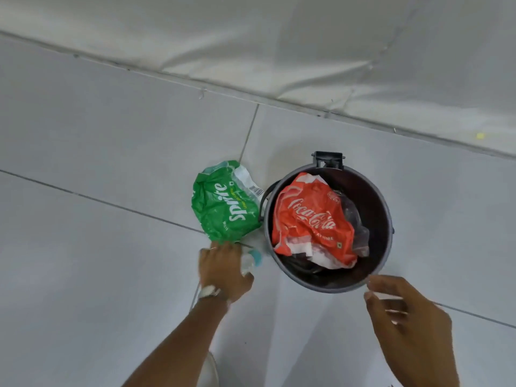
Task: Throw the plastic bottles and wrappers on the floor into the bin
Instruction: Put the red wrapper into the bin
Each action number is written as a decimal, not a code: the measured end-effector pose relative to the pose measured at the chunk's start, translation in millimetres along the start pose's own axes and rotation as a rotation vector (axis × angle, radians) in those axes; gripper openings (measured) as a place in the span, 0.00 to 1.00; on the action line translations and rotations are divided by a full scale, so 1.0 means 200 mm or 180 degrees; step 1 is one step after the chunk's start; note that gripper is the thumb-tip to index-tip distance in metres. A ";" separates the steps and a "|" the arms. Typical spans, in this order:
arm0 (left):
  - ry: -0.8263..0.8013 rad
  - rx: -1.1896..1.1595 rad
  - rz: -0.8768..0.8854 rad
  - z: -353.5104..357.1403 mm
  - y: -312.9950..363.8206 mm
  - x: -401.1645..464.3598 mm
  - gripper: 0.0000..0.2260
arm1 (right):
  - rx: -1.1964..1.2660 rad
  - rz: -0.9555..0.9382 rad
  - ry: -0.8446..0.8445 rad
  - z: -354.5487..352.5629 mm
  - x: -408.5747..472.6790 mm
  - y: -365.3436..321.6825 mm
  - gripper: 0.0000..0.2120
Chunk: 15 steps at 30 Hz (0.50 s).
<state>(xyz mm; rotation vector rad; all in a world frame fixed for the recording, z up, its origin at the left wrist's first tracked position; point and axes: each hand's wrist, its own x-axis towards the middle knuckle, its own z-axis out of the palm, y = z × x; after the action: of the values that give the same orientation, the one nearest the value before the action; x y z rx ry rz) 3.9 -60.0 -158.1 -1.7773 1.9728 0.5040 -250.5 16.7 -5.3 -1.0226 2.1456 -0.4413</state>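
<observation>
A dark round bin [382,219] stands on the tiled floor with a crumpled red Coca-Cola wrapper [310,219] and some clear plastic inside. A crumpled green Sprite wrapper [223,202] lies on the floor just left of the bin. My left hand [223,268] is at the wrapper's near edge, fingers curled over a small clear plastic bottle with a light blue cap [252,259]. My right hand [405,317] hovers near the bin's front rim, fingers apart, holding nothing.
Grey floor tiles [97,129] spread to the left and around the bin. A white sheet-covered wall [307,51] runs along the far side. The bin has a black hinge bracket [328,159] at its back.
</observation>
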 end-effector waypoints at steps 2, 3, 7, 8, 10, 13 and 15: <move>0.0318 -0.0353 -0.0558 -0.15 -0.07 -0.17 0.19 | 0.0298 0.0234 0.0179 -0.02 -0.04 0.02 0.12; 0.0630 -0.0492 -0.0756 -0.25 -0.08 -0.25 0.19 | 0.0441 0.0340 0.0234 -0.04 -0.06 0.04 0.12; 0.2010 -0.1461 -0.1217 -0.68 -0.01 -0.52 0.21 | 0.0765 0.0555 0.0339 -0.08 -0.07 0.03 0.09; 0.2169 -0.1549 -0.0979 -0.76 0.06 -0.54 0.22 | 0.0801 0.0578 0.0367 -0.09 -0.07 0.03 0.09; 0.2468 -0.1541 -0.0144 -0.83 0.21 -0.53 0.21 | 0.0807 0.0553 0.0396 -0.09 -0.06 0.02 0.08; 0.2160 -0.1003 0.0833 -0.78 0.46 -0.39 0.24 | 0.0916 0.0561 0.0445 -0.08 -0.03 0.00 0.05; 0.1456 -0.0757 0.0828 -0.70 0.54 -0.34 0.34 | 0.0942 0.0572 0.0477 -0.08 -0.01 0.01 0.05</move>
<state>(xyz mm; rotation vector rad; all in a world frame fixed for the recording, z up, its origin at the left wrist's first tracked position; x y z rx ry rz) -107.7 -66.6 -6.5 -1.9171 2.5749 0.4583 -262.4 18.8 5.9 -0.6436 2.1965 -0.7415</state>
